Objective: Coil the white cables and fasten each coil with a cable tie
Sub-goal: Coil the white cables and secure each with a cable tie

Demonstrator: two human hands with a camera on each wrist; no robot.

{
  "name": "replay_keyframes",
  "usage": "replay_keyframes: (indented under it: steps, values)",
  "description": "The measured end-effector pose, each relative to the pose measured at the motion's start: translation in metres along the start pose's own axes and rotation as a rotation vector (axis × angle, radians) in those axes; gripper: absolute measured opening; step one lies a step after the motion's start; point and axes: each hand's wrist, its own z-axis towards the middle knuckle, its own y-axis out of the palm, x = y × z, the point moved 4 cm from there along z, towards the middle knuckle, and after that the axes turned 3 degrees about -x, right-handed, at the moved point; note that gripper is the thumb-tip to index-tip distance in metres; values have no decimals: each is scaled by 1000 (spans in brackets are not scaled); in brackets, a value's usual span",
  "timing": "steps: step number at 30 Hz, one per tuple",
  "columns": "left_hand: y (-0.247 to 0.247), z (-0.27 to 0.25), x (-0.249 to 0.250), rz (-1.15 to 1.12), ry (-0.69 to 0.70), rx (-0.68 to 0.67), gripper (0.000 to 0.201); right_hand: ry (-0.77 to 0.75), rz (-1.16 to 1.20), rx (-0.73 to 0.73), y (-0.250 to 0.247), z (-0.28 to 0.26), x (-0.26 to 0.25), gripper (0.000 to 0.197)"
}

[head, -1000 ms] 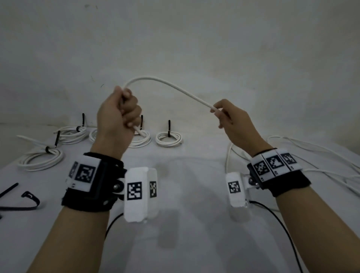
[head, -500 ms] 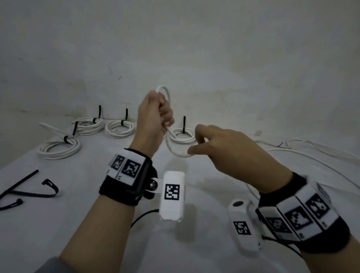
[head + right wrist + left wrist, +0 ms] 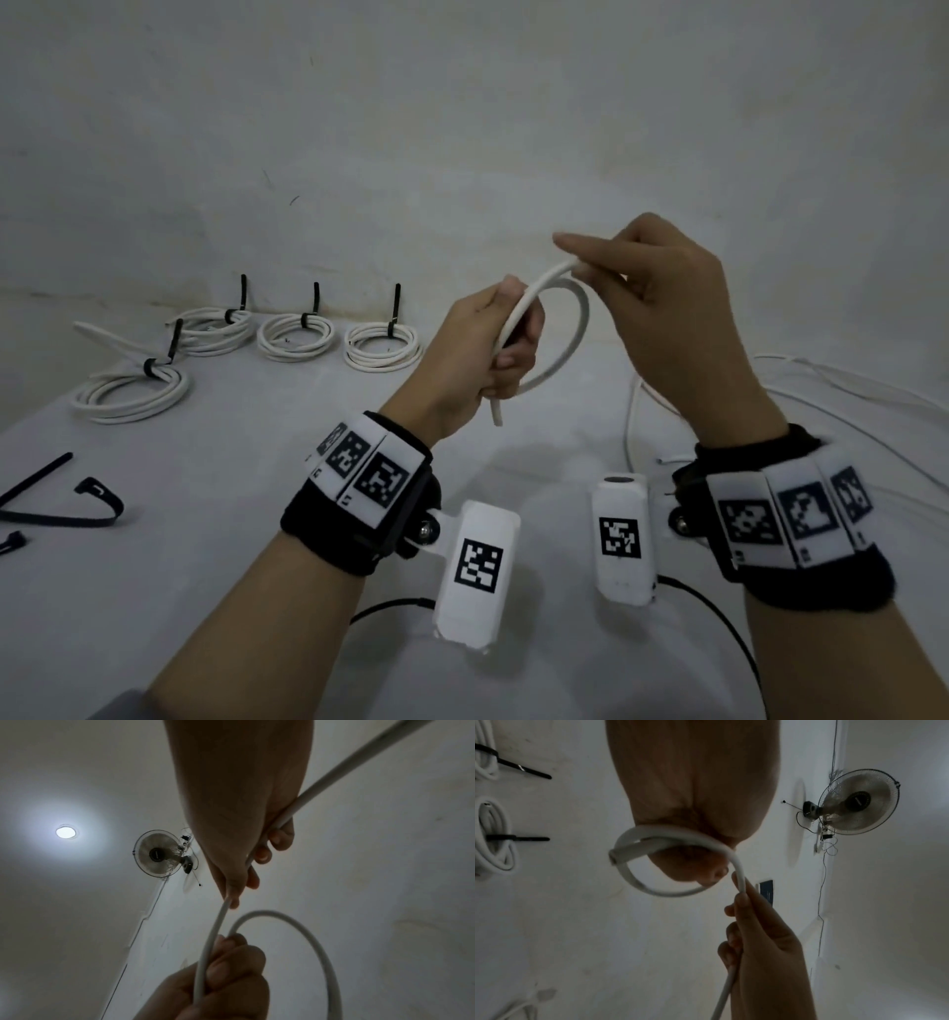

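The left hand (image 3: 488, 354) has its fingers (image 3: 231, 959) curled tight round the white cable (image 3: 565, 334), clamping the crossing of a first small loop, with the cut end poking out just below the fist. The right hand (image 3: 667, 308) pinches the same cable between thumb and forefinger just past the top of that loop, its other fingers loosely curled along the run; the wrist views show the cable passing through this hand and on out of the frame. Both hands are held up above the worktop (image 3: 257, 514), close together.

This looks like the start of a new coil: one turn is made and the rest of the cable trails down to the right, where loose white cables (image 3: 847, 411) lie spread on the worktop. The next move probably calls for the right hand to slide further along, bring another turn round to the left fist, and for the left fingers to ease just enough to take it in without letting the first loop spring open.

At the back left lie four finished coils (image 3: 298, 336), each bound with a black tie. Spare cable ties (image 3: 61, 506) lie at the near left edge.
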Motion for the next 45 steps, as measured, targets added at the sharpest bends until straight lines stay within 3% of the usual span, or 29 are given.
replay_keyframes:
  steps: [4, 9, 17, 23, 27, 29, 35, 37, 42, 45]
  values:
    - [3, 1, -5, -201, -17, -36, 46, 73, 58, -5, 12, -5, -1, 17]
    - [-1, 3, -6, -286, -12, 14, 46, 265, 341, 17, 8, -5, 1, 14]
    - [-1, 3, -4, -443, -55, -24, 51, 360, 369, 26, 12, -7, 13, 14]
    - [-43, 5, 11, -732, 164, 135, 56, 336, 184, -241, 0, -13, 41, 15]
    - [-72, 1, 23, -843, 280, 210, 53, 337, 219, -210, -14, -18, 48, 19]
    - [-76, 1, 24, -845, 305, 239, 48, 303, 183, -240, -10, -19, 43, 14]
    - [-68, 4, 18, -712, 280, 294, 42, 193, 7, -683, 27, -22, 9, 28]
    - [-60, 6, 17, -664, 256, 285, 43, 155, 7, -762, 31, -21, -6, 29]
    - [-36, 8, 9, -407, 158, 251, 42, 64, 197, -678, 15, -13, -32, 19]
    - [-26, 9, 3, -302, 124, 224, 41, 38, 186, -640, 5, -10, -31, 17]
